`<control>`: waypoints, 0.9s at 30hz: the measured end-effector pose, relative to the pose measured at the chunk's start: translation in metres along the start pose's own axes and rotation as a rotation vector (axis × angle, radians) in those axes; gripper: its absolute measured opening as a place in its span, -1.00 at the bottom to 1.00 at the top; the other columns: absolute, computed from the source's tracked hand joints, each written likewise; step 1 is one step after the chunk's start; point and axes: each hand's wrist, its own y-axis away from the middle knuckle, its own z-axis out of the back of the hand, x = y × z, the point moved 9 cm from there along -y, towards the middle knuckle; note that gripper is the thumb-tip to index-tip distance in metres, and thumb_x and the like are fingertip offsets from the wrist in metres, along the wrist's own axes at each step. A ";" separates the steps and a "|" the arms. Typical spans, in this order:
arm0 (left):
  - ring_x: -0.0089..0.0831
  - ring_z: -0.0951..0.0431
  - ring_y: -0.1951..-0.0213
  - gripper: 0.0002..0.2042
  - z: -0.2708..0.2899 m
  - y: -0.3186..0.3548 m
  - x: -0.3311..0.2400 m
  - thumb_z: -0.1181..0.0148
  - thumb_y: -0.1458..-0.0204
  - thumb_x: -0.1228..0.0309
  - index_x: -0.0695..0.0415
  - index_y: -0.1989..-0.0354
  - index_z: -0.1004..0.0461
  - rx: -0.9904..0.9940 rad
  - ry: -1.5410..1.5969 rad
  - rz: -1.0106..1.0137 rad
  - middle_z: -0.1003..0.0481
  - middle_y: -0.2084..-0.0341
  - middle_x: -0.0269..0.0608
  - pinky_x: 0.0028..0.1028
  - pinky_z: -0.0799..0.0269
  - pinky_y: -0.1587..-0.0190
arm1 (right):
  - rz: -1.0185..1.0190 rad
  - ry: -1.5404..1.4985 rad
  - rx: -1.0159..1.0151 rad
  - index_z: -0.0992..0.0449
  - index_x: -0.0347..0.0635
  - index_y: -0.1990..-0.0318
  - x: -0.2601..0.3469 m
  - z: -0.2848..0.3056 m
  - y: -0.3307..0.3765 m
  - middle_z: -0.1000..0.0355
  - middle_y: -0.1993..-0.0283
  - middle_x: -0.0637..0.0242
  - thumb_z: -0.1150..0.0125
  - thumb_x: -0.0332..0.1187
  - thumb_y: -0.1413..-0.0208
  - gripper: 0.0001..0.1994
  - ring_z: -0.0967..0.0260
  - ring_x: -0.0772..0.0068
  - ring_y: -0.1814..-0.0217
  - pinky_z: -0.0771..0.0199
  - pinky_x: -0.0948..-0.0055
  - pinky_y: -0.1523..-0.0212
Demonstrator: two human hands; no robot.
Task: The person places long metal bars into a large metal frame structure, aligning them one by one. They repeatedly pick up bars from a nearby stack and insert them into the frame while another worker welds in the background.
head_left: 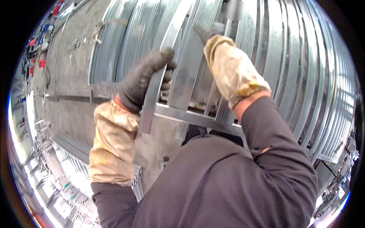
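My left hand (142,81), in a dark work glove, is wrapped around a long, narrow galvanized metal bar (152,100). The bar's near end sticks out below the hand, past the cross rail. My right hand (207,34), gloved in the same dark material, reaches farther out over a wide flat metal profile (194,57). One of its fingers stretches to the left along that profile; the others are partly hidden behind the hand and sleeve. Tan protective sleeves (232,68) cover both forearms.
Several parallel metal profiles (291,68) lie across a frame with a cross rail (194,117) near my body. A strapped bundle of profiles (118,45) lies to the left. More bars (72,146) are stacked at lower left above the concrete floor (72,72).
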 end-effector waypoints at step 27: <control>0.08 -0.55 -0.02 -0.14 -0.143 -0.060 0.058 -0.52 0.16 -0.10 0.29 -0.16 -0.29 -0.401 -0.881 -0.309 -0.49 0.00 0.22 -0.09 -0.47 -0.07 | 0.201 -1.198 0.374 -0.53 -0.35 -0.14 -0.046 0.125 -0.096 -0.52 -0.12 0.00 -0.16 0.10 -0.32 -0.40 -0.53 0.15 -0.08 -0.53 0.17 -0.19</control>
